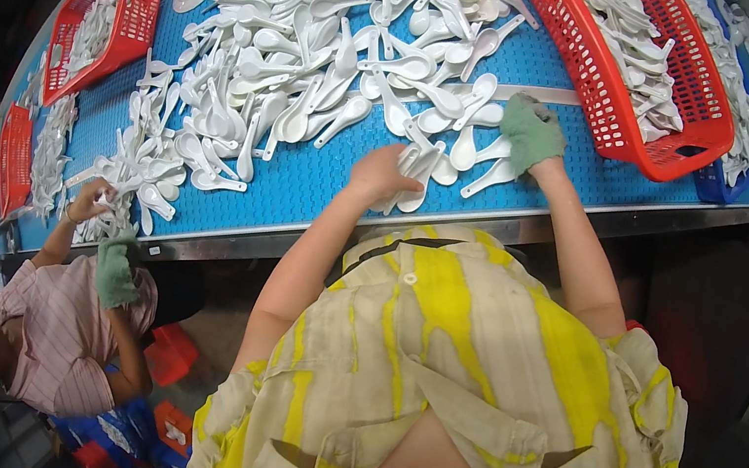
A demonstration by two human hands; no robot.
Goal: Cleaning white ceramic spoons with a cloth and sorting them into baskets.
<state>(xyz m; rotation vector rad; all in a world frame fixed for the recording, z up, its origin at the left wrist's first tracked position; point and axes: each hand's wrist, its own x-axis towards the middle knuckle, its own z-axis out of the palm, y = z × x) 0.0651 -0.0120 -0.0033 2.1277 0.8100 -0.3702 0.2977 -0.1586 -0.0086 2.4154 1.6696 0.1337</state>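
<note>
The hands are apart, the bare left hand (379, 177) closed around several white spoons (419, 174) at the front edge of the blue bench (294, 192), the green-gloved right hand (530, 135) at loose spoons (491, 176), its grip unclear.

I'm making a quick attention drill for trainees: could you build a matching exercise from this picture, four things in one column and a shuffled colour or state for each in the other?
Column 1
1. Left hand
2. Right hand
3. Work surface
4. Wearer's shirt

Column 2
A. Blue
B. Covered by a green glove
C. Yellow and beige
D. Bare, holding white spoons

Right pairs: 1-D, 2-B, 3-A, 4-C
</note>
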